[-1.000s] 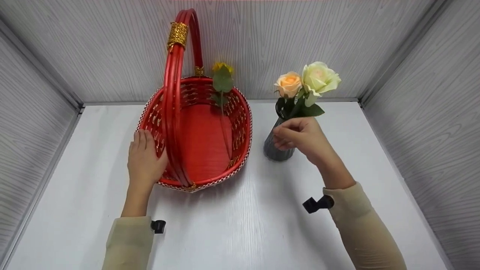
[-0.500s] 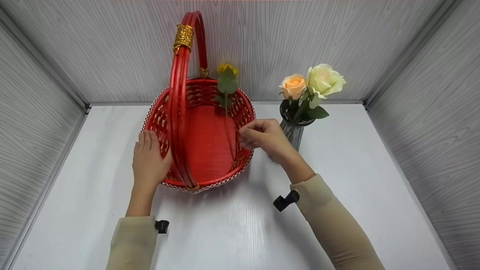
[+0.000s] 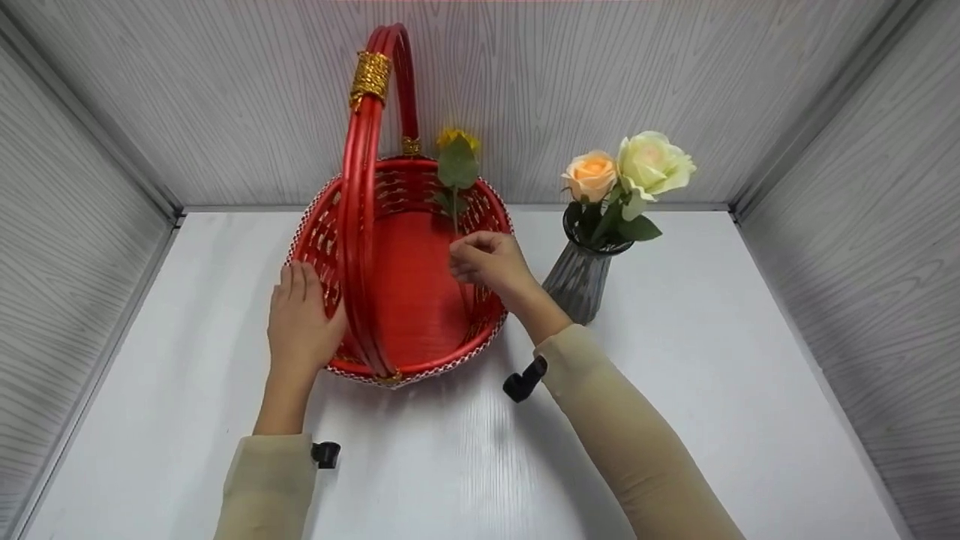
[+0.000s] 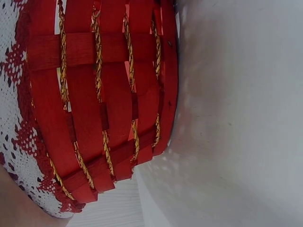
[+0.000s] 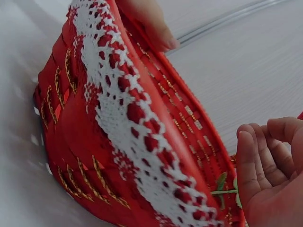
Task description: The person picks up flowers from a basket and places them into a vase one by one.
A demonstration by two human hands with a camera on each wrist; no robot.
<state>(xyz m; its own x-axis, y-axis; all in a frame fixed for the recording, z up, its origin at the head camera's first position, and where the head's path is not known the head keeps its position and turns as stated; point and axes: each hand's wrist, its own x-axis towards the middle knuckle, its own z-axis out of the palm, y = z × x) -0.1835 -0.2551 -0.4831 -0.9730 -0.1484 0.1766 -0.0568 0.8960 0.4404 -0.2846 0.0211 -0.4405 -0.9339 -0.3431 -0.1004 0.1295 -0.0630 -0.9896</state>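
A red woven basket (image 3: 416, 270) with a tall handle stands left of centre. My left hand (image 3: 301, 322) holds its left rim, fingers along the outside and thumb at the inner side. Inside leans a yellow flower (image 3: 457, 139) with green leaves, its bloom above the back rim and its stem down along the right wall. My right hand (image 3: 487, 262) is over the basket's right side, in front of that stem. In the right wrist view its fingers (image 5: 265, 163) are loosely cupped with nothing visible between them; green leaves (image 5: 222, 189) show just beyond.
Right of the basket stands a dark ribbed glass vase (image 3: 581, 285), holding a peach rose (image 3: 591, 176) and a pale cream-green rose (image 3: 654, 163). The white table (image 3: 675, 420) is enclosed by grey wood-grain panels (image 3: 517, 90) at the back and sides.
My right hand has moved left from beside the vase to over the basket's right side. The left hand stays on the rim, and the head view has shifted slightly.
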